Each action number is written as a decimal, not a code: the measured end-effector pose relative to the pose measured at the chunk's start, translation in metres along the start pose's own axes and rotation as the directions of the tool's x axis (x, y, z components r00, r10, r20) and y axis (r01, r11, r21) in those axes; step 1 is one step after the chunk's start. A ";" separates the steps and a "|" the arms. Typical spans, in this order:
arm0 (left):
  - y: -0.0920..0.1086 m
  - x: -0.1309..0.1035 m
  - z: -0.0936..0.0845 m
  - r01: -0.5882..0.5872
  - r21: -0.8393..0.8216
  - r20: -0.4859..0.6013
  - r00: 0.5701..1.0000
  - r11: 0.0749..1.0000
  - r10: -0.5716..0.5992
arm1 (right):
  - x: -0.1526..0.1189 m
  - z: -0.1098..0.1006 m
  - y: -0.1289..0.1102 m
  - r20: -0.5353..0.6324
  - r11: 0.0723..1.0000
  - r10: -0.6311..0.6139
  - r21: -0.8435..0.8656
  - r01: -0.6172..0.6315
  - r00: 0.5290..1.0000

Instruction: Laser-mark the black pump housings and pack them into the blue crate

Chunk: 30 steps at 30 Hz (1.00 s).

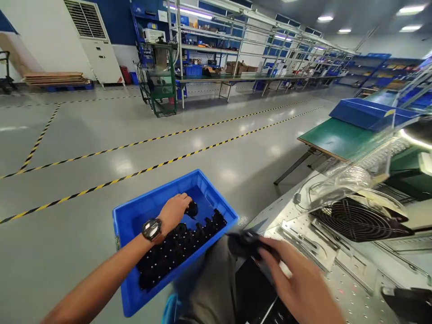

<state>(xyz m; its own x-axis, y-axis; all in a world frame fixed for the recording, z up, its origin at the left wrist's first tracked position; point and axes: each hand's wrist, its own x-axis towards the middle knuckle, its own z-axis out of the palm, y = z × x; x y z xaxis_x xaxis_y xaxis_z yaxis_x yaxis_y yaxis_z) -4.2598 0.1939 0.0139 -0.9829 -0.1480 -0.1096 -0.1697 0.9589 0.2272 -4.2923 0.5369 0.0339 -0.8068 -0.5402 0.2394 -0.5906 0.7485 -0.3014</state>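
Inside a blue plastic bin (216, 194), my left hand (174, 211) is closed on a small black part (191, 209), its exact kind unclear. Rows of similar black parts (175, 249) with shiny dots lie packed along the bin's near side, just below that hand. To the right of the bin, my right hand (290, 270) grips another black part (246, 243) between thumb and fingers; motion blurs both. A dark watch (151, 229) sits on my left wrist.
A perforated metal worktop (351, 288) with metal brackets and a round black fan guard (357, 218) stands at right. Behind it is a green table (344, 137) bearing a blue box (367, 112). Shelved benches line the far wall, beyond yellow-black floor tape (175, 159).
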 end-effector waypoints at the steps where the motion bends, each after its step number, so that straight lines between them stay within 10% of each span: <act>1: -0.010 0.013 0.012 0.010 0.008 0.019 1.000 1.000 -0.010 | 0.029 0.015 -0.018 0.047 0.998 -0.060 0.035 0.059 0.997; 5: -0.029 0.048 0.057 0.001 0.004 0.097 0.995 1.000 -0.001 | 0.142 0.091 -0.073 0.356 0.968 -0.179 -0.102 0.229 0.917; 9: -0.032 0.058 0.094 -0.005 0.009 0.140 0.990 1.000 0.004 | 0.194 0.154 -0.083 0.506 0.931 -0.194 -0.174 0.320 0.840; 30: -0.020 0.031 0.128 0.012 -0.056 0.189 0.982 0.998 -0.002 | 0.176 0.212 -0.063 0.712 0.790 -0.402 -0.048 0.611 0.576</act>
<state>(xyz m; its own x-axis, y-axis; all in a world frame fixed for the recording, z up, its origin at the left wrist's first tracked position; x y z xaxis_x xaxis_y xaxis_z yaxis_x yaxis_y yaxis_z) -4.2780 0.2010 -0.1182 -0.9515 -0.1011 -0.2907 -0.1857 0.9418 0.2801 -4.4002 0.3130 -0.1004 -0.2385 -0.8859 -0.3979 -0.9590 0.2795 -0.0476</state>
